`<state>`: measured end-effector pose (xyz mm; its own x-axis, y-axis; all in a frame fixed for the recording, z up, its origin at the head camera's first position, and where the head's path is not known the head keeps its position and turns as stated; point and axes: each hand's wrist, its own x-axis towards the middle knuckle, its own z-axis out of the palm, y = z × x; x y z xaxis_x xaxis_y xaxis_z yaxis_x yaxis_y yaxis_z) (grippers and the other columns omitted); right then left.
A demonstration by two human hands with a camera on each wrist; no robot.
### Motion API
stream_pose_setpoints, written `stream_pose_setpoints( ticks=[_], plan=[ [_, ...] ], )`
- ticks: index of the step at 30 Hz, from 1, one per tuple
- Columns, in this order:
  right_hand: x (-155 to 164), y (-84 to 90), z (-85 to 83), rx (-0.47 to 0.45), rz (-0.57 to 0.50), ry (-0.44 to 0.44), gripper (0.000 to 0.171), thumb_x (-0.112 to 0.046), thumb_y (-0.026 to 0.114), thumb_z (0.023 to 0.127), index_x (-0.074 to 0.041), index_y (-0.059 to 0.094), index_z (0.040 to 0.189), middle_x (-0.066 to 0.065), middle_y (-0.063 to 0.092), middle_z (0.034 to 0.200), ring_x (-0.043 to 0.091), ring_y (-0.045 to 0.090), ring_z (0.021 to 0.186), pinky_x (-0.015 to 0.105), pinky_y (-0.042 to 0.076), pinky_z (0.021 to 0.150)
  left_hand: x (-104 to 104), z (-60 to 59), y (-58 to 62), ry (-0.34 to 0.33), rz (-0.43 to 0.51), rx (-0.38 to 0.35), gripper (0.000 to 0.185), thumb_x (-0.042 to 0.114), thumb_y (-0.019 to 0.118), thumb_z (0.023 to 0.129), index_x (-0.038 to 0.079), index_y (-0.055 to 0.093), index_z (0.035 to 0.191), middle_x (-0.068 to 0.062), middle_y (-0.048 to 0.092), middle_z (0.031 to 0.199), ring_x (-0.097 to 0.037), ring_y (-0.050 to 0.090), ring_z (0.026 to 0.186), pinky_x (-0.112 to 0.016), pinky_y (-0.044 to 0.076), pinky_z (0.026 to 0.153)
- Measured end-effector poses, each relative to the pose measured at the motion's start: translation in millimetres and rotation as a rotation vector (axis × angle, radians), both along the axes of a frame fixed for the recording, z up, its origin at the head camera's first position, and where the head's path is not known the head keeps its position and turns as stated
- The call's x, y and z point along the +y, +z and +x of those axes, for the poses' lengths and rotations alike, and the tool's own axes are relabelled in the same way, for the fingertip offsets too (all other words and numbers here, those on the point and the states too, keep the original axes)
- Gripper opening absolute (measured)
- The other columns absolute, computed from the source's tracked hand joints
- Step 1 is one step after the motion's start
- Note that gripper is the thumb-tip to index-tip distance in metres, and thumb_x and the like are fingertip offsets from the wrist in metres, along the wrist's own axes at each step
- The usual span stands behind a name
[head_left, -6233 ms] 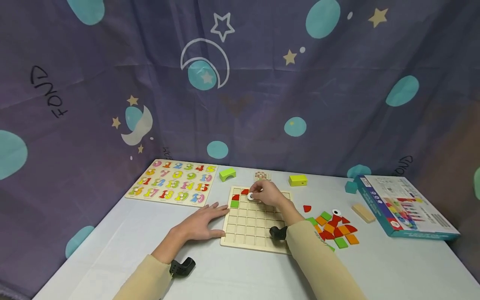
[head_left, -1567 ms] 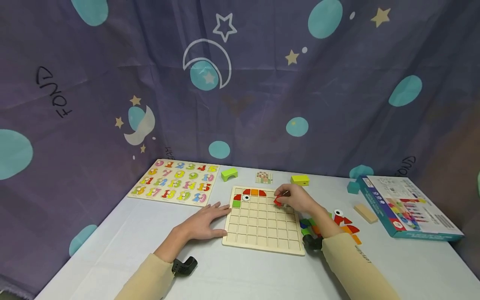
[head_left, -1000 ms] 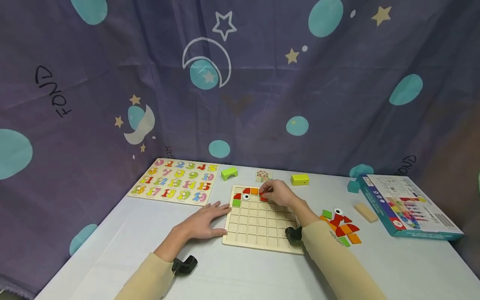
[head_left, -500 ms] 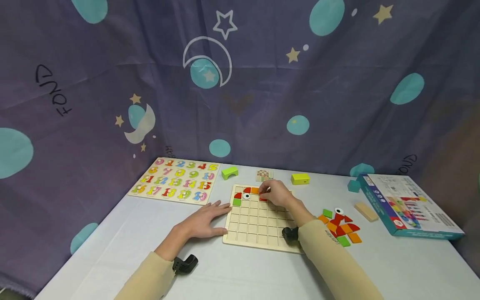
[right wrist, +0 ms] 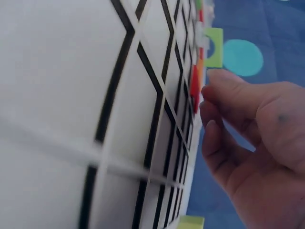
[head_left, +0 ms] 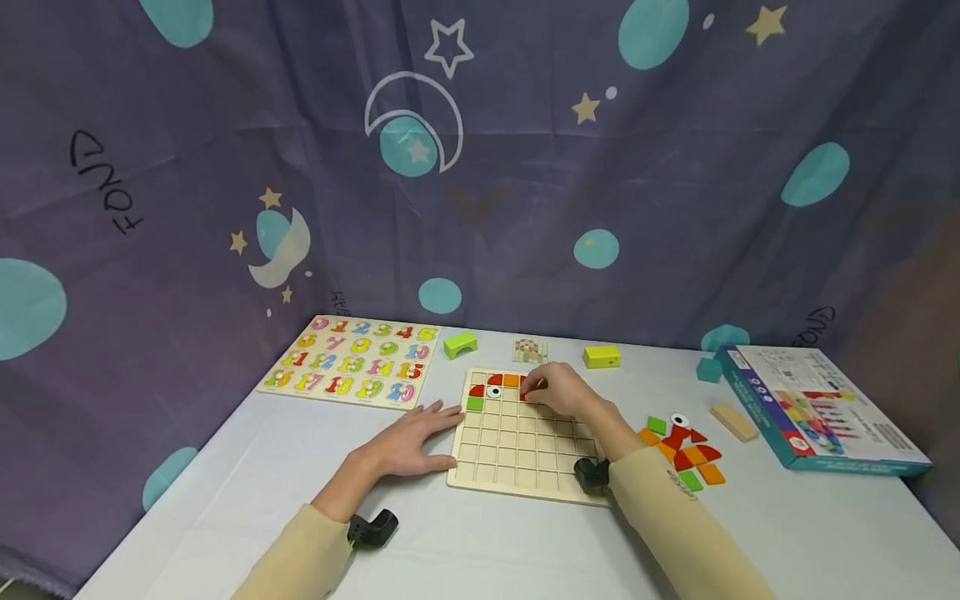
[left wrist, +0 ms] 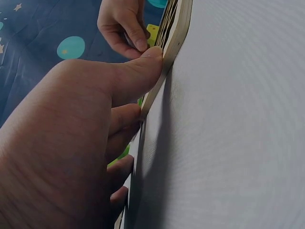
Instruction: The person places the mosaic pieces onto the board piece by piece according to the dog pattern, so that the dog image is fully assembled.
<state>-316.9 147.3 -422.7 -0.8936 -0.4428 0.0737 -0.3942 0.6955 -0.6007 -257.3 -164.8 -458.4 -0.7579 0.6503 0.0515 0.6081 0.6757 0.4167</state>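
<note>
Head view: the board (head_left: 495, 458) is pale and gridded, the tile (right wrist: 195, 86) red.

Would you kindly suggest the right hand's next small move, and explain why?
Probably press the red piece down into place: the right hand pinches it at the grid board, its seating is hidden, and the left hand touches the board's edge.

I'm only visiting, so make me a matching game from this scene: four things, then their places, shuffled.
1. Left hand
2. Right hand
3. Number puzzle
4. Flat box

A. Beside a teal block
B. Fingertips at a red piece
C. At the table's back left
D. Along the grid board's left edge

Pairs: 1-D, 2-B, 3-C, 4-A
</note>
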Motion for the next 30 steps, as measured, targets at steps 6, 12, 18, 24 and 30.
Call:
stream_pose_setpoints(
  ticks=[6, 12, 18, 24, 30],
  plan=[
    [23.9, 7.4, 16.3, -0.017, -0.042, -0.019, 0.012, -0.009, 0.071, 0.094, -0.006, 0.075, 0.106, 0.001, 0.068, 0.097, 0.02, 0.062, 0.086, 0.035, 0.054, 0.073, 1.1, -0.1, 1.3, 0.001, 0.005, 0.02, 0.073, 0.05, 0.066, 0.093, 0.015, 0.046, 0.154, 0.0, 0.037, 0.16, -0.032, 0.023, 0.15, -0.051, 0.017, 0.121],
    [56.4, 12.3, 35.5, -0.057, -0.063, -0.082, 0.019, -0.013, 0.073, 0.094, -0.005, 0.073, 0.111, 0.003, 0.068, 0.1, 0.022, 0.062, 0.09, 0.035, 0.054, 0.076, -0.8, 2.0, 0.9, 0.005, 0.003, 0.004, 0.073, 0.05, 0.067, 0.093, 0.016, 0.046, 0.154, 0.0, 0.037, 0.16, -0.032, 0.023, 0.15, -0.052, 0.018, 0.121],
    [100.0, 14.9, 55.6, -0.044, -0.054, -0.149, 0.024, -0.016, 0.071, 0.096, -0.002, 0.07, 0.115, 0.007, 0.068, 0.104, 0.026, 0.064, 0.094, 0.038, 0.057, 0.08, -2.0, 2.8, -0.6, 0.013, 0.005, 0.008, 0.073, 0.05, 0.067, 0.092, 0.016, 0.046, 0.154, 0.0, 0.038, 0.16, -0.032, 0.023, 0.15, -0.052, 0.018, 0.121],
    [147.6, 17.1, 76.7, -0.074, -0.025, -0.241, 0.033, -0.019, 0.07, 0.097, 0.0, 0.067, 0.123, 0.01, 0.068, 0.108, 0.028, 0.062, 0.097, 0.035, 0.058, 0.078, -1.4, 1.5, -2.4, 0.014, 0.011, 0.008, 0.073, 0.049, 0.067, 0.093, 0.015, 0.046, 0.154, 0.0, 0.038, 0.16, -0.032, 0.023, 0.15, -0.053, 0.017, 0.121],
    [189.1, 9.9, 85.9, -0.115, -0.056, -0.314, 0.038, -0.022, 0.068, 0.099, 0.004, 0.063, 0.127, 0.017, 0.066, 0.11, 0.03, 0.061, 0.095, 0.032, 0.059, 0.067, -0.1, 0.5, -2.7, 0.006, 0.014, 0.006, 0.073, 0.048, 0.067, 0.093, 0.015, 0.045, 0.154, -0.002, 0.037, 0.16, -0.033, 0.023, 0.15, -0.053, 0.017, 0.121]
  ],
)
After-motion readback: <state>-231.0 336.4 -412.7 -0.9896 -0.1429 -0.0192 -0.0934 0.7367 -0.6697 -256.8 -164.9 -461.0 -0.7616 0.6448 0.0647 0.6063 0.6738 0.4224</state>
